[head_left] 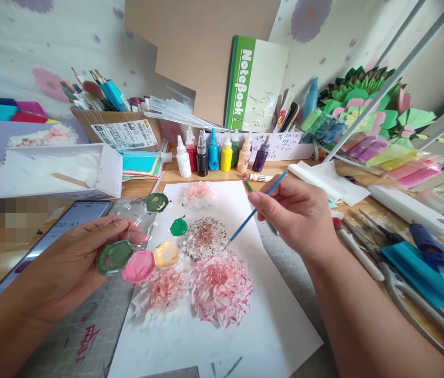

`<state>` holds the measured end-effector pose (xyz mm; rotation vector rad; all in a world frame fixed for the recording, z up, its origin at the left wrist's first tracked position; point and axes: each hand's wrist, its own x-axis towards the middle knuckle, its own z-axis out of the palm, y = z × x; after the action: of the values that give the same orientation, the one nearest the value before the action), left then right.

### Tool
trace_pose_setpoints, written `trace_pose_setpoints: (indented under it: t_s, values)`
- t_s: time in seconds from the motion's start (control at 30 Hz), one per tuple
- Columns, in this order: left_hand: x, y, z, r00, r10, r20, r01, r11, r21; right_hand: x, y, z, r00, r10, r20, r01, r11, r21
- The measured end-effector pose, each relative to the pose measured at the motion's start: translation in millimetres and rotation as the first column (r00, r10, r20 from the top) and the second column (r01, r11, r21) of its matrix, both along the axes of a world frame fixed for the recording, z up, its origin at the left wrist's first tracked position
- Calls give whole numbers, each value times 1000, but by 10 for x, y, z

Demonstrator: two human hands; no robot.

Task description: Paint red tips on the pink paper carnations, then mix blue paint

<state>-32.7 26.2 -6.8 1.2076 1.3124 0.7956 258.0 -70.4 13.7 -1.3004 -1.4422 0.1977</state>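
Note:
My left hand (88, 244) grips a clear plastic paint palette (137, 210) by its edge. Its wells hold dark green, bright green, pink and yellow-orange paint. Between the thumb and fingers of my right hand (295, 210) is a thin blue paintbrush (251, 215), its tip close to a paper flower with dark-edged petals (207, 236); whether they touch I cannot tell. Just below lies a pink-edged paper flower (222, 291). Two paler pink and white flowers, one at the back (198, 194) and one at the lower left (164, 291), rest on the same white sheet (269, 325).
Several paint bottles (225, 152) line the back of the desk before a green notebook (257, 84). A phone (48, 247) and a white box (56, 170) are at left. Scissors (414, 299), a blue glue gun (434, 247) and a white roll (414, 210) crowd the right.

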Motion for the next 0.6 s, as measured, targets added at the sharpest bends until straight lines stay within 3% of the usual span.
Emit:
trace_pose_setpoints:
  t_s: [0.17,0.43,0.6]
  values:
    - [7,0,22,988,98,118,-78,983,-167,-43,-9,16,998,-35,50,34,999,25]
    - [42,-1,45,985,103,135,-78,981,-178,-73,-48,52,997,-27,77,22,998,63]
    - [8,5,6,992,46,120,-32,993,-115,-92,-53,48,993,-63,96,55,994,93]
